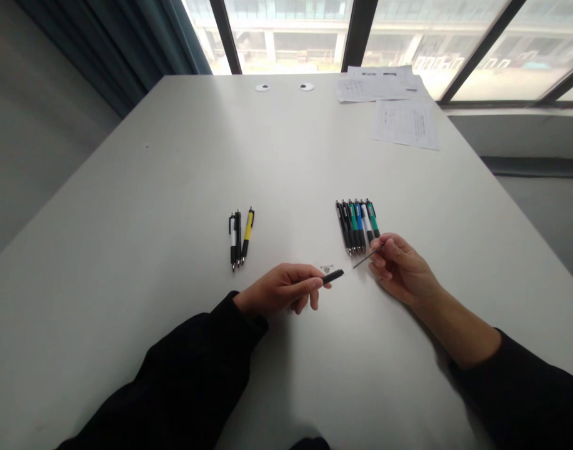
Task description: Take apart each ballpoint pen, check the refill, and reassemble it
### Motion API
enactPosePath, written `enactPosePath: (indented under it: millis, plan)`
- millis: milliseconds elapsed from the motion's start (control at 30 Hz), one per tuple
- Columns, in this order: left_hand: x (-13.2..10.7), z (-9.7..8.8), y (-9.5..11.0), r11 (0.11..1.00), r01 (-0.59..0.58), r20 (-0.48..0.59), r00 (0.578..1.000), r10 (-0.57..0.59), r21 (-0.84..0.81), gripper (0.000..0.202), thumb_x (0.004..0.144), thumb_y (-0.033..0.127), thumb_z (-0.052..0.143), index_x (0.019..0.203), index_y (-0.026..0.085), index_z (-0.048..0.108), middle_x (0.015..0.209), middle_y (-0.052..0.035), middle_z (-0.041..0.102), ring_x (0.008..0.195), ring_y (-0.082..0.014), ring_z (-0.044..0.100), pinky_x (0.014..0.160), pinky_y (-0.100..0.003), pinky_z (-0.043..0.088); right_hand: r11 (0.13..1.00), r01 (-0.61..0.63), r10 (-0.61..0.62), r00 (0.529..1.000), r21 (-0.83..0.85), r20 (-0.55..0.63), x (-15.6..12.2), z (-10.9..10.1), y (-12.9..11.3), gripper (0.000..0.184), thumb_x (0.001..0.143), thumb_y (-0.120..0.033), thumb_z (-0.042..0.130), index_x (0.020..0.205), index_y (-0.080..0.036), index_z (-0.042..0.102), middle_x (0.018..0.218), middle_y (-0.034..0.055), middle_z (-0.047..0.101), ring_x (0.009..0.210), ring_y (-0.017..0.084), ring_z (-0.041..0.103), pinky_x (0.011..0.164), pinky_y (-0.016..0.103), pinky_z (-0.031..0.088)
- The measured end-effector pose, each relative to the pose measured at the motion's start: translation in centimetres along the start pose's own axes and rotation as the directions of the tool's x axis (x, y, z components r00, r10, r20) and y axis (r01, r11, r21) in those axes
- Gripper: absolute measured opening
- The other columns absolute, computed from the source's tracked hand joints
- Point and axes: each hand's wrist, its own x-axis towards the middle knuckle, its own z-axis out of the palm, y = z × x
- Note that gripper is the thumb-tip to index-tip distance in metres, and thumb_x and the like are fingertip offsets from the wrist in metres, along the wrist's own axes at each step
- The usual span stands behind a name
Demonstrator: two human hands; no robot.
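Observation:
Between thumb and fingers, my left hand (293, 286) pinches a black pen barrel (333, 277) whose front end points right. A thin dark pen refill (368, 256) is gripped by my right hand (403, 265), its tip directed at the barrel's end with a small gap between them. Small pen parts (327, 269) lie on the table just behind the barrel; they are too small to make out fully. Behind my right hand is a row of several pens (354, 226) in black, green, blue and white. To the left lie a white pen (233, 240), a black pen (238, 237) and a yellow pen (247, 235).
The white table (197, 169) reaches back to the windows. Printed papers (405, 122) lie at its far right corner. Two white oval pieces (262, 87) with dark spots sit near the far edge. A dark curtain (164, 44) hangs at the back left.

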Motion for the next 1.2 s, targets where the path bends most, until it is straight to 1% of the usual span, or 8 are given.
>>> enactPosePath:
  millis: [167, 433, 600, 700, 767, 867, 1000, 1200]
  plan:
    - [-0.1, 0.0, -0.2, 1.000, 0.030, 0.053, 0.998, -0.030, -0.003, 0.041, 0.094, 0.050, 0.061, 0.101, 0.009, 0.067, 0.076, -0.0073, 0.072, 0.048, -0.0078, 0.057, 0.046, -0.019, 0.043, 1.000, -0.009, 0.009, 1.000, -0.013, 0.000, 0.0, 0.3, 0.0, 0.024, 0.068, -0.036, 0.091, 0.081, -0.024, 0.074, 0.079, -0.0027, 0.068, 0.054, 0.005, 0.050, 0.039, 0.014, 0.037]
    - [-0.1, -0.1, -0.5, 0.999, 0.043, 0.070, 0.997, -0.044, 0.011, 0.039, 0.094, 0.049, 0.062, 0.100, 0.010, 0.067, 0.078, -0.0080, 0.074, 0.048, -0.0075, 0.059, 0.047, -0.019, 0.046, 0.997, 0.026, -0.025, 1.000, -0.078, 0.016, -0.1, 0.4, 0.1, 0.022, 0.071, -0.037, 0.089, 0.083, -0.025, 0.075, 0.080, -0.0005, 0.069, 0.053, 0.006, 0.051, 0.038, 0.015, 0.039]
    - [-0.1, 0.3, -0.2, 0.998, 0.056, 0.058, 0.997, -0.058, 0.028, 0.043, 0.094, 0.052, 0.060, 0.098, 0.010, 0.065, 0.078, -0.0088, 0.074, 0.047, -0.0075, 0.059, 0.047, -0.018, 0.046, 0.954, 0.097, -0.048, 0.984, -0.283, 0.174, -0.5, 0.2, 0.6, 0.018, 0.075, -0.035, 0.086, 0.084, -0.022, 0.080, 0.079, 0.0037, 0.071, 0.049, 0.008, 0.054, 0.040, 0.019, 0.042]
    - [0.0, 0.5, -0.1, 0.997, 0.049, 0.058, 0.997, -0.053, 0.060, 0.043, 0.094, 0.053, 0.059, 0.098, 0.010, 0.065, 0.078, -0.0090, 0.075, 0.047, -0.0073, 0.060, 0.047, -0.018, 0.047, 0.838, 0.205, -0.040, 0.948, -0.506, 0.317, -0.8, 0.4, 0.7, 0.014, 0.077, -0.028, 0.084, 0.088, -0.020, 0.082, 0.083, 0.0062, 0.072, 0.055, 0.010, 0.058, 0.047, 0.023, 0.048]
    - [0.0, 0.5, -0.2, 0.995, 0.041, 0.064, 0.997, -0.046, 0.090, 0.041, 0.095, 0.051, 0.058, 0.099, 0.010, 0.066, 0.080, -0.0092, 0.075, 0.047, -0.0071, 0.060, 0.047, -0.018, 0.047, 0.778, 0.252, -0.025, 0.928, -0.575, 0.372, -1.1, 0.6, 0.6, 0.024, 0.075, -0.024, 0.085, 0.099, -0.021, 0.081, 0.085, 0.0061, 0.073, 0.060, 0.011, 0.059, 0.052, 0.024, 0.051]
    - [0.0, 0.6, -0.2, 0.993, 0.033, 0.065, 0.997, -0.041, 0.113, 0.040, 0.096, 0.050, 0.056, 0.100, 0.011, 0.066, 0.081, -0.0092, 0.075, 0.048, -0.0072, 0.060, 0.048, -0.018, 0.048, 0.795, 0.244, -0.023, 0.927, -0.555, 0.375, -1.3, 0.9, 0.5, 0.041, 0.074, -0.024, 0.086, 0.114, -0.023, 0.076, 0.087, 0.0049, 0.073, 0.060, 0.011, 0.057, 0.053, 0.024, 0.050]
    - [0.0, 0.6, 0.0, 0.988, 0.046, 0.056, 0.997, -0.055, 0.146, 0.040, 0.096, 0.050, 0.056, 0.099, 0.011, 0.067, 0.080, -0.0086, 0.075, 0.047, -0.0072, 0.059, 0.047, -0.018, 0.047, 0.807, 0.254, -0.051, 0.930, -0.534, 0.365, -1.2, 0.8, 0.3, 0.012, 0.081, -0.027, 0.080, 0.089, -0.019, 0.076, 0.080, 0.0044, 0.068, 0.057, 0.011, 0.054, 0.048, 0.024, 0.044]
    - [-0.1, 0.8, 0.3, 0.972, 0.085, 0.033, 0.995, -0.094, 0.218, 0.036, 0.096, 0.047, 0.058, 0.094, 0.012, 0.067, 0.079, -0.0080, 0.075, 0.047, -0.0073, 0.060, 0.046, -0.017, 0.046, 0.733, 0.319, -0.049, 0.905, -0.600, 0.422, -1.2, 0.7, 0.4, 0.010, 0.087, -0.028, 0.075, 0.083, -0.019, 0.074, 0.082, 0.0064, 0.066, 0.075, 0.018, 0.060, 0.062, 0.030, 0.045]
